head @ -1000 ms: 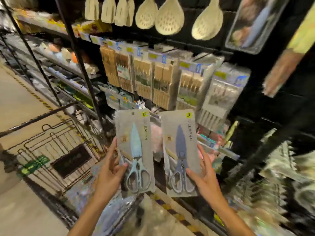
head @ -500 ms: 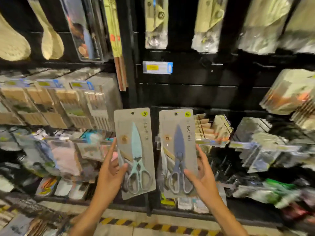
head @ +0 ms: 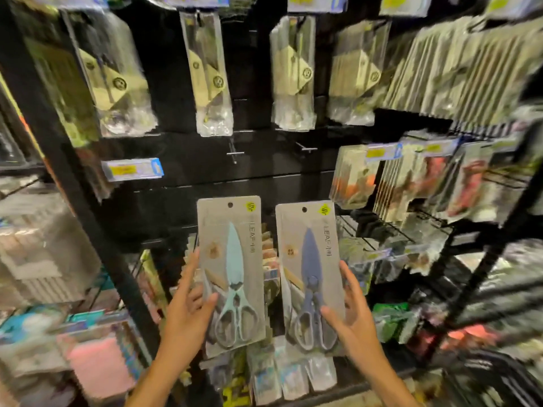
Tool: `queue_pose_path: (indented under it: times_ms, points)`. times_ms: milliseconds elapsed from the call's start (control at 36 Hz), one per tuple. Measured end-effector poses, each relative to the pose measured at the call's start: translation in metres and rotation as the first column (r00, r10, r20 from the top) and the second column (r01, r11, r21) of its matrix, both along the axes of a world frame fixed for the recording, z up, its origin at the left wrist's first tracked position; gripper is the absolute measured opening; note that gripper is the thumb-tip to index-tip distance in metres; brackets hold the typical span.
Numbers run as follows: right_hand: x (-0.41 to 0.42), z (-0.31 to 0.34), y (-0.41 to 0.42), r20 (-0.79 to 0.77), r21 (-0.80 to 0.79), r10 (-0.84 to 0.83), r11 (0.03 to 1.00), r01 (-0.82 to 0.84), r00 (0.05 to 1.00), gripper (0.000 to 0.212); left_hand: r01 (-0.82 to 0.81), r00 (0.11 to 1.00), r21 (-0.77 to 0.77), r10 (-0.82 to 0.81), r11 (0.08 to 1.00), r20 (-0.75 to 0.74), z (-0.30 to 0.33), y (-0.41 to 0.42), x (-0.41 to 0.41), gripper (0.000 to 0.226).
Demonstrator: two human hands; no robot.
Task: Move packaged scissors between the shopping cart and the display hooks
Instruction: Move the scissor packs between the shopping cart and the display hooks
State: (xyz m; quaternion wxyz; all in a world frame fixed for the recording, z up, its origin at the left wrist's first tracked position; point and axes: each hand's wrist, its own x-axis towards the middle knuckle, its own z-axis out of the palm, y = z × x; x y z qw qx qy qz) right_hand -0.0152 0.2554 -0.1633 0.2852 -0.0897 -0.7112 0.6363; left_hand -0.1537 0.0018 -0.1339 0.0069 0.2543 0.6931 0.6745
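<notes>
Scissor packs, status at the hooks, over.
Left hand grips mint scissors pack; right hand grips blue scissors pack. Two bare hooks above, unobstructed.

"LEAF" reads vertically down the right side of both scissor cards: the left card [head: 230, 271] with pale green scissors, the right card [head: 311, 274] with blue-grey ones. Small characters follow the word, too blurred to read. Each card has a yellow corner sticker [head: 250, 205], print unreadable. Shelf price tag [head: 132, 169], far left, yellow and blue, text illegible. Other tags along the top and right blurred too.
</notes>
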Motion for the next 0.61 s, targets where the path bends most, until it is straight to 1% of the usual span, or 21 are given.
queue_pose_path:
  times_ms: [83,139,333,472,611]
  points:
    - [-0.008,0.002,0.009,-0.014,0.0,-0.049,0.999,0.049,0.999,0.077,0.052,0.999,0.04,-0.052,0.998,0.005,0.006,0.015,-0.013,0.075]
    - [-0.015,0.003,0.015,-0.025,-0.006,-0.072,0.997,0.072,0.997,0.078,0.066,0.998,0.045,-0.066,0.997,0.001,0.011,0.024,-0.021,0.077]
    - [-0.041,0.011,0.036,-0.069,0.029,-0.085,0.996,0.087,0.994,0.079,0.077,0.997,0.045,-0.078,0.996,0.028,0.019,0.042,-0.047,0.082]
    - [-0.06,0.016,0.055,-0.057,0.033,-0.041,0.999,0.043,0.998,0.079,0.045,0.999,0.055,-0.046,0.997,0.018,0.017,0.055,-0.057,0.085]
    - [-0.082,0.017,0.076,-0.067,0.046,0.02,0.999,-0.017,0.998,0.079,0.012,1.0,0.074,-0.011,0.997,-0.014,0.022,0.072,-0.061,0.08]
